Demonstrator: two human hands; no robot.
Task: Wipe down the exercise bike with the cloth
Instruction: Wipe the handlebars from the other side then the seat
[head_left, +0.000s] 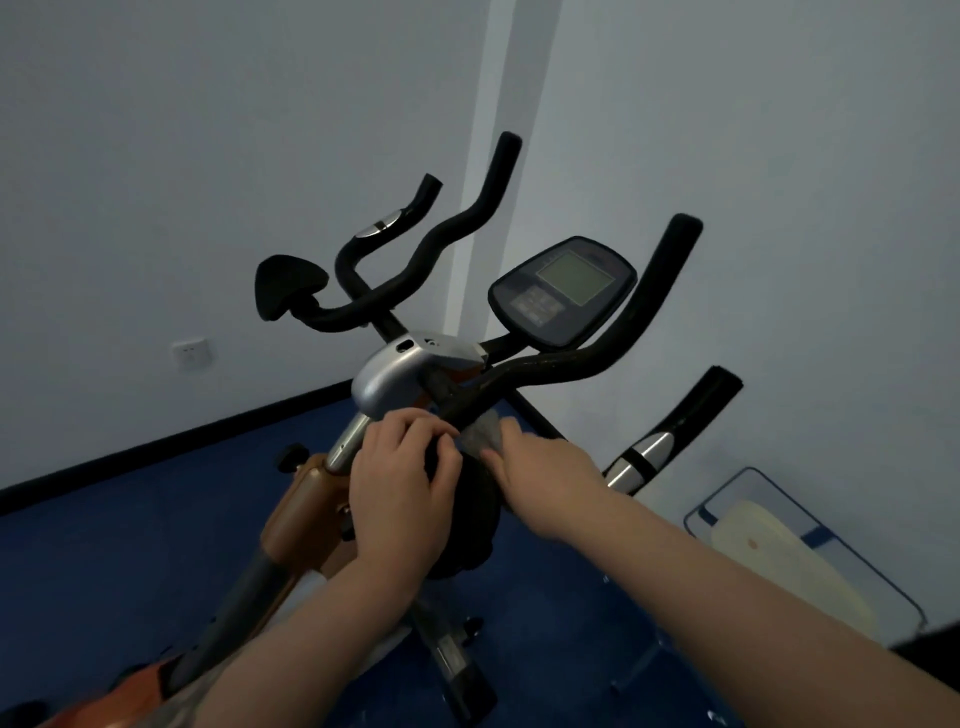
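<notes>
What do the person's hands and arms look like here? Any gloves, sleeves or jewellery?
Both are bare: the left hand and right hand wear no gloves, and no rings or watch show. Both forearms are uncovered up to the frame's edge, with no sleeve in view.

Pale walls (208, 130), blue floor (130, 545), wall socket (192, 354)

black handlebars (561, 364), silver bracket (395, 376), orange-brown frame (306, 499), grey cloth (483, 434), blue floor (130, 525), pale walls (208, 130)
</notes>
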